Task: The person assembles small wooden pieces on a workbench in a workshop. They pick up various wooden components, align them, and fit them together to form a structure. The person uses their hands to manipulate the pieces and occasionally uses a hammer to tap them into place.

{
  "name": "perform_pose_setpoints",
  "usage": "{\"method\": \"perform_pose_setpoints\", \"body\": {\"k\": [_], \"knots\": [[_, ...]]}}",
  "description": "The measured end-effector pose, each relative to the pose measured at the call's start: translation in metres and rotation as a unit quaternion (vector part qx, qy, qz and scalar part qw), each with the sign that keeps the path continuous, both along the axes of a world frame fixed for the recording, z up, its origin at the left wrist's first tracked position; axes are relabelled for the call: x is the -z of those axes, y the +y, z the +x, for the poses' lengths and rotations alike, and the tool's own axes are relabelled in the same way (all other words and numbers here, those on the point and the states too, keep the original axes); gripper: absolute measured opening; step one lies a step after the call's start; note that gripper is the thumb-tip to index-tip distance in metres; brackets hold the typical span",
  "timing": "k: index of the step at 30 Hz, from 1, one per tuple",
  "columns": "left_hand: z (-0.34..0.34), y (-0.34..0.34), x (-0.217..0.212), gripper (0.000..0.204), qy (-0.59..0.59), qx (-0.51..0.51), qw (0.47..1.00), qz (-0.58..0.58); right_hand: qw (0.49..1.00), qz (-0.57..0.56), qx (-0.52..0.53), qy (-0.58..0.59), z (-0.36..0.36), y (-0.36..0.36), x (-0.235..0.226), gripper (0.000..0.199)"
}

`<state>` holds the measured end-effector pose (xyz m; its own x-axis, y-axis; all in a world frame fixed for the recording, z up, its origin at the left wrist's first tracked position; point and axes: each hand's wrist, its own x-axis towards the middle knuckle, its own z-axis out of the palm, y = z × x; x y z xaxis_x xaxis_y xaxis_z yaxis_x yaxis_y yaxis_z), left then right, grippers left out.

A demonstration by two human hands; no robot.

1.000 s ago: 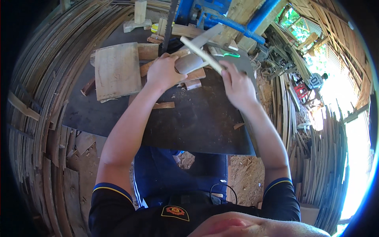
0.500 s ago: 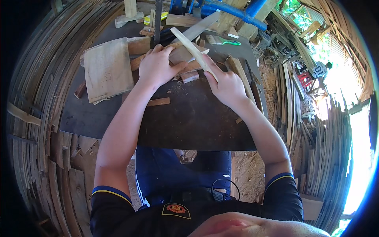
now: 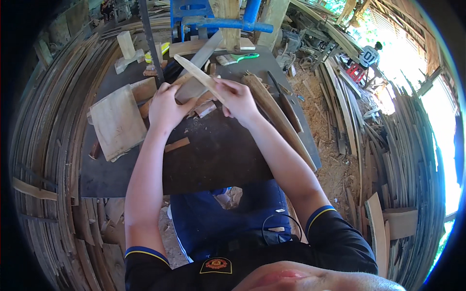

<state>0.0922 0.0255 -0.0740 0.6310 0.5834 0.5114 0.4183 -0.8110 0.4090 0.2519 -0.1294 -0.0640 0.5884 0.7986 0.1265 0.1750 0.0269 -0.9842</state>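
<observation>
My right hand (image 3: 238,99) is closed around the lower end of a pale, slightly curved wooden strip (image 3: 191,70). The strip slants up and left over the workbench. Close by on the left, my left hand (image 3: 165,106) grips a wooden block (image 3: 193,89), fingers over its far side and thumb along the near side. The strip crosses over a long flat grey blade (image 3: 208,48), whose lower end is hidden behind the block and strip. Small wood offcuts (image 3: 206,109) and shavings lie just below my hands.
A dark upright saw blade (image 3: 149,39) rises beyond my left hand. Flat boards (image 3: 118,123) lie left, a paintbrush (image 3: 238,58) beyond, and a long timber piece (image 3: 276,114) at right. Blue metal machinery (image 3: 213,22) stands behind. A person (image 3: 369,56) sits far right.
My view has shifted, so the bench and hands sit differently in it. My right hand's fingers are now curled more round the strip, and the strip's tip lies nearer my left hand.
</observation>
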Motion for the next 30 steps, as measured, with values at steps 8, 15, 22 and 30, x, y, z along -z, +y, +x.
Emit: {"method": "perform_pose_setpoints", "body": {"k": [8,15,22,30], "knots": [[-0.006,-0.008,-0.014,0.058,0.042,-0.013,0.998,-0.050,0.948,0.098,0.059,-0.298,-0.009,-0.001,0.027,0.037],[-0.003,-0.008,-0.005,0.061,0.007,-0.010,0.999,-0.039,0.878,0.002,0.038,-0.476,-0.030,-0.023,0.000,0.044],[0.000,0.000,0.002,0.055,-0.012,-0.002,1.000,-0.016,0.813,-0.078,0.051,-0.575,-0.031,0.015,0.018,0.047],[-0.005,0.005,0.000,0.059,0.002,0.007,1.000,-0.029,0.836,-0.125,0.044,-0.532,-0.052,-0.024,-0.006,0.051]]}}
